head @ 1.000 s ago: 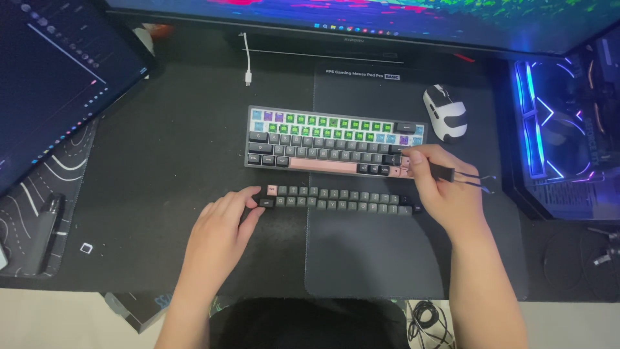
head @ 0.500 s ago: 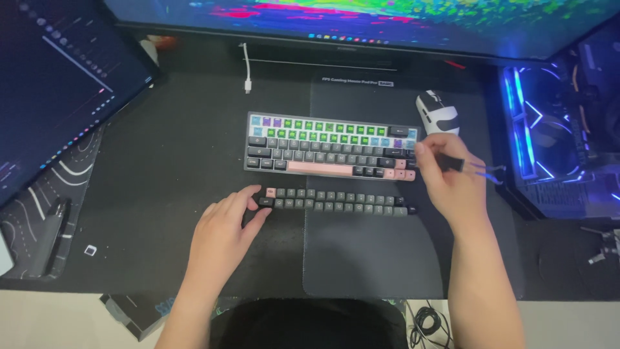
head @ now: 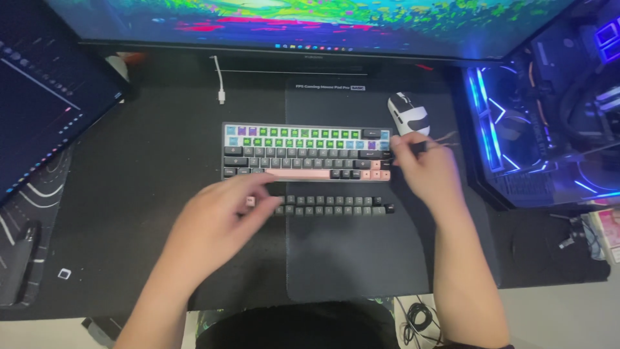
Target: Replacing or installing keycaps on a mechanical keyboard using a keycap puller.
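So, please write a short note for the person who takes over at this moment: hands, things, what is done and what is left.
Left hand: blurred, over the left end of the loose keycap rows; grip unclear.
Right hand: pinches a thin wire tool at the right edge of the keyboard, near the mouse.
Done: two rows of dark keycaps lie on the mat.
Left: the keyboard's upper rows show lit, without dark caps.

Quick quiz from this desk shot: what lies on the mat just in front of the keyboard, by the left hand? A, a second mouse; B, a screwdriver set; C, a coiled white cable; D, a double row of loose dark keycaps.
D: a double row of loose dark keycaps lies on the mouse pad in front of the keyboard, with the left hand at its left end.
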